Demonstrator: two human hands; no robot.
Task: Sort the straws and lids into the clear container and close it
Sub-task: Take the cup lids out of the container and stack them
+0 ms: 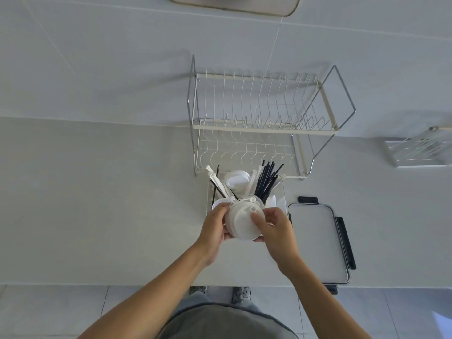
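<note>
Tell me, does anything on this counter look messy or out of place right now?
Nothing is spilled or broken. The wrapped white straws lean out to the left of the clear container, while the black straws fan to the right. The container's lid lies off to the right, not yet fitted. Both hands hold a stack of white lids.

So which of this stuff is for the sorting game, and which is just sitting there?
For the job:
- stack of white lids, held by the left hand and right hand
- black straws
- wrapped white straws
- clear container
- container lid, lying beside it

Just sitting there:
- dish rack
- small wire rack
</note>
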